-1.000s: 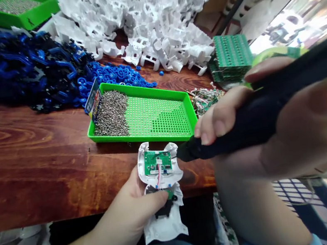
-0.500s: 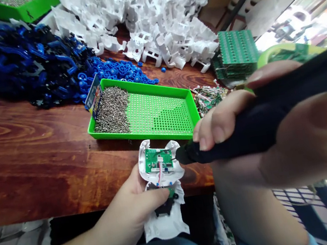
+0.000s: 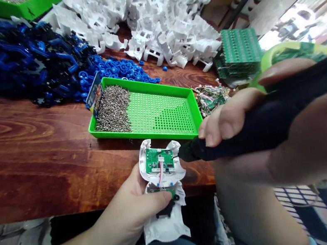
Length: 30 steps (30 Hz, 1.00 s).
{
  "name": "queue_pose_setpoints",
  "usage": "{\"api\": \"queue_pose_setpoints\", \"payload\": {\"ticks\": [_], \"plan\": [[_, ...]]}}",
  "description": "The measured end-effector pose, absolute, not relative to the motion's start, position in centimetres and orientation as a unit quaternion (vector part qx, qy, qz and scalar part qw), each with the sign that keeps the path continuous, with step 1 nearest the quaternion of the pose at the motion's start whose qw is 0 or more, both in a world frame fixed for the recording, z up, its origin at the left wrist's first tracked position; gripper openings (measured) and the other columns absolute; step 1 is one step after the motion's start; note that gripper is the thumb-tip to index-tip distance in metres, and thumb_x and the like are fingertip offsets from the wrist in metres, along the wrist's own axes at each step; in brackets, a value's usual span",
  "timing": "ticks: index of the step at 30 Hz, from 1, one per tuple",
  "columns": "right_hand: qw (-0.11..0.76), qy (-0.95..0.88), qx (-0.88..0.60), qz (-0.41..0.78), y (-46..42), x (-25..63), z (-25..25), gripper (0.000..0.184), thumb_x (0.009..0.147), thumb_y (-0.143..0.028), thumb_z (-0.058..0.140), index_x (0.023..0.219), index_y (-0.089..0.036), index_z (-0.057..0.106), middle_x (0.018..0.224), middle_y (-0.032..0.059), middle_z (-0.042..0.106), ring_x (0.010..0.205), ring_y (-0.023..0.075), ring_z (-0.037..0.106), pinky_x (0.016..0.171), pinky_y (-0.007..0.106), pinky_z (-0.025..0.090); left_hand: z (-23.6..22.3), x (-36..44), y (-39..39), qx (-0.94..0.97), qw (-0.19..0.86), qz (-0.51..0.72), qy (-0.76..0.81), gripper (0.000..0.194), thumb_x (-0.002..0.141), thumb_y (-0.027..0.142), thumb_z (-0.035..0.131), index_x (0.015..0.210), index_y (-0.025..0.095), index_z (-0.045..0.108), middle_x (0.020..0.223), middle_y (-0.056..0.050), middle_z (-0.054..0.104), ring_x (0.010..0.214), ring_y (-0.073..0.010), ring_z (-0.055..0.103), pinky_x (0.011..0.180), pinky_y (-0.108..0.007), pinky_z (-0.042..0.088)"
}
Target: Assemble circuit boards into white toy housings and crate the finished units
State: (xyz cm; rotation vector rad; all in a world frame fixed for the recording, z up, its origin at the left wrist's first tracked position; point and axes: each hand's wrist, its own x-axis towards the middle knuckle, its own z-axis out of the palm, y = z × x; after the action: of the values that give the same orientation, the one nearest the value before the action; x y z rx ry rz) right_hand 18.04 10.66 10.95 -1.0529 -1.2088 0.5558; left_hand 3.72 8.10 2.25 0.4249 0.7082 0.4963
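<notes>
My left hand [image 3: 139, 200] grips an opened white plastic housing [image 3: 166, 228] at the table's front edge, its thumb pressed over the lower half. In the upper half lies a green circuit board [image 3: 154, 161], with red and white wires [image 3: 161, 172] running down to the lower half. A small black part [image 3: 165, 211] shows under the thumb. My right hand [image 3: 235, 118] is wrapped round a black electric screwdriver [image 3: 262, 126], held level from the right. Its thin tip meets the right edge of the circuit board; whether a screw is there is too small to tell.
A green tray [image 3: 148, 135] with a heap of small screws [image 3: 113, 110] stands just behind the housing. Farther back are piles of blue and black parts [image 3: 23, 62], blue rings [image 3: 119, 69] and white shells [image 3: 144, 12]. Stacked circuit boards [image 3: 240, 47] and wired boards [image 3: 211, 97] lie to the right.
The screwdriver and my right hand have shifted slightly to the right in view. The housing stays in my left hand, nearly unmoved, and the screwdriver tip remains at the board's right edge.
</notes>
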Motion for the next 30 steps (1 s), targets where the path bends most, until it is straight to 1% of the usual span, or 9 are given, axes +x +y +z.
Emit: {"api": "queue_pose_setpoints", "payload": {"ticks": [3, 5, 7, 12, 17, 21, 25, 28, 30], "plan": [[0.685, -0.449, -0.503, 0.277, 10.7, 17.7, 11.6, 0.043, 0.084, -0.064, 0.047, 0.062, -0.028, 0.049, 0.032, -0.0108, 0.043, 0.025, 0.0119, 0.041, 0.031, 0.029, 0.035, 2.3, 3.7, 8.1, 0.205, 0.887, 0.235, 0.340, 0.043, 0.070, 0.009, 0.074, 0.109, 0.021, 0.059, 0.095, -0.001, 0.069, 0.081, -0.0125, 0.060, 0.076, -0.024, 0.045], [0.674, -0.420, -0.532, 0.294, 10.7, 17.5, 11.9, 0.043, 0.083, -0.063, 0.049, 0.060, -0.027, 0.044, 0.030, -0.0103, 0.043, 0.024, 0.0136, 0.040, 0.031, 0.030, 0.036, 2.4, 3.7, 8.1, 0.205, 0.888, 0.234, 0.339, 0.046, 0.069, 0.009, 0.073, 0.110, 0.022, 0.058, 0.092, 0.000, 0.068, 0.076, -0.0113, 0.059, 0.074, -0.024, 0.044], [0.673, -0.418, -0.532, 0.300, 10.7, 17.4, 11.8, 0.041, 0.083, -0.060, 0.053, 0.060, -0.027, 0.041, 0.030, -0.0102, 0.043, 0.024, 0.0145, 0.040, 0.031, 0.030, 0.036, 2.6, 3.7, 8.2, 0.208, 0.887, 0.232, 0.339, 0.048, 0.068, 0.009, 0.073, 0.111, 0.022, 0.057, 0.093, -0.001, 0.068, 0.077, -0.0120, 0.060, 0.073, -0.024, 0.044], [0.679, -0.474, -0.473, 0.301, 10.7, 17.7, 10.6, 0.035, 0.077, -0.053, 0.064, 0.066, -0.026, 0.046, 0.038, -0.0095, 0.047, 0.028, 0.0141, 0.044, 0.031, 0.030, 0.038, 3.1, 3.9, 8.6, 0.198, 0.889, 0.242, 0.334, 0.049, 0.065, 0.002, 0.068, 0.109, 0.021, 0.058, 0.090, -0.001, 0.068, 0.077, -0.0128, 0.059, 0.067, -0.022, 0.043], [0.663, -0.486, -0.471, 0.320, 10.5, 17.8, 10.1, 0.037, 0.077, -0.056, 0.063, 0.067, -0.025, 0.044, 0.040, -0.0087, 0.047, 0.030, 0.0145, 0.045, 0.034, 0.031, 0.041, 3.2, 3.7, 8.7, 0.189, 0.896, 0.230, 0.330, 0.047, 0.066, 0.001, 0.066, 0.108, 0.021, 0.058, 0.078, 0.001, 0.066, 0.064, -0.0097, 0.055, 0.064, -0.021, 0.043], [0.678, -0.481, -0.452, 0.323, 10.5, 17.9, 9.8, 0.034, 0.080, -0.053, 0.062, 0.069, -0.025, 0.047, 0.042, -0.0082, 0.049, 0.032, 0.0129, 0.047, 0.036, 0.030, 0.041, 2.9, 3.6, 8.7, 0.190, 0.897, 0.232, 0.325, 0.050, 0.066, 0.003, 0.068, 0.112, 0.021, 0.057, 0.083, -0.001, 0.067, 0.069, -0.0116, 0.057, 0.065, -0.022, 0.043], [0.671, -0.478, -0.447, 0.348, 10.2, 18.6, 9.8, 0.029, 0.076, -0.049, 0.068, 0.075, -0.025, 0.052, 0.042, -0.0086, 0.050, 0.032, 0.0132, 0.046, 0.036, 0.029, 0.040, 2.4, 3.5, 8.5, 0.188, 0.899, 0.234, 0.320, 0.046, 0.069, 0.005, 0.069, 0.111, 0.020, 0.058, 0.089, -0.002, 0.067, 0.071, -0.0115, 0.058, 0.066, -0.022, 0.044], [0.676, -0.487, -0.434, 0.343, 10.1, 19.6, 10.4, 0.025, 0.081, -0.048, 0.061, 0.076, -0.025, 0.055, 0.043, -0.0073, 0.050, 0.032, 0.0129, 0.046, 0.036, 0.029, 0.040, 2.3, 3.3, 8.4, 0.176, 0.903, 0.216, 0.327, 0.040, 0.071, 0.007, 0.071, 0.108, 0.020, 0.061, 0.087, -0.002, 0.068, 0.072, -0.0121, 0.060, 0.067, -0.022, 0.045], [0.702, -0.498, -0.412, 0.298, 10.9, 20.4, 10.6, 0.021, 0.085, -0.044, 0.055, 0.078, -0.025, 0.058, 0.046, -0.0059, 0.051, 0.035, 0.0127, 0.047, 0.036, 0.030, 0.041, 2.4, 3.2, 8.5, 0.166, 0.906, 0.203, 0.332, 0.040, 0.072, 0.009, 0.072, 0.109, 0.020, 0.062, 0.084, -0.002, 0.069, 0.071, -0.0126, 0.061, 0.067, -0.022, 0.045]]}}
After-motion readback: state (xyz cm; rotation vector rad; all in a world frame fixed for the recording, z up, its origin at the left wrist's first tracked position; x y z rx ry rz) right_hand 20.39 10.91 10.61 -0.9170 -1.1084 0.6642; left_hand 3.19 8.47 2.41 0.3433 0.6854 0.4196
